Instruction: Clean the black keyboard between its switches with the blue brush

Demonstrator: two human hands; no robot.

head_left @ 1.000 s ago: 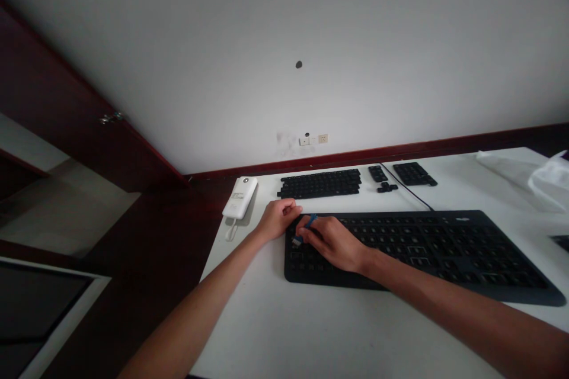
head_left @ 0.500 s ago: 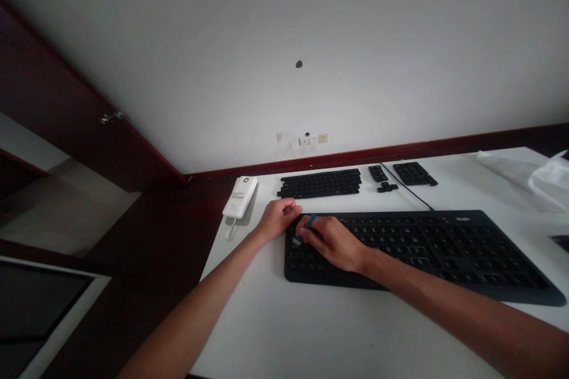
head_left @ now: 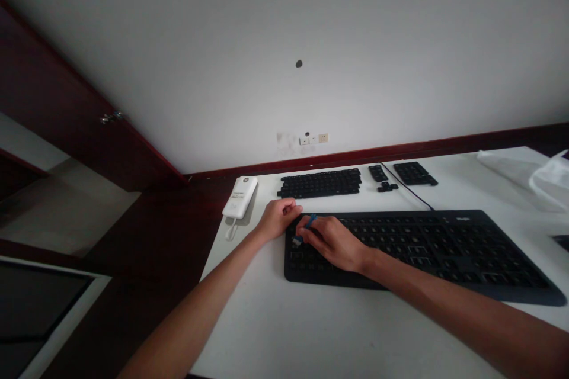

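A black keyboard (head_left: 448, 231) with its keycaps off lies on the white table. Its bare key sockets show, some framed by pale outlines. At its far left corner rests my left hand (head_left: 276, 217), fingers curled and thumb along the edge, gripping that corner. Pinched between the fingers of my right hand (head_left: 335, 243) is a small blue brush (head_left: 311, 221), held tilted. The brush's pale bristles (head_left: 297, 241) touch or hover just above the sockets on the keyboard's left side; the exact contact is too small to tell.
Behind the keyboard lie black keycaps in groups: a large block (head_left: 320, 182), small clusters (head_left: 386, 187) and a number-pad block (head_left: 413, 173). A cable (head_left: 409, 190) runs between them. A white power bank (head_left: 240, 196) sits left, a white plastic bag (head_left: 524, 180) right.
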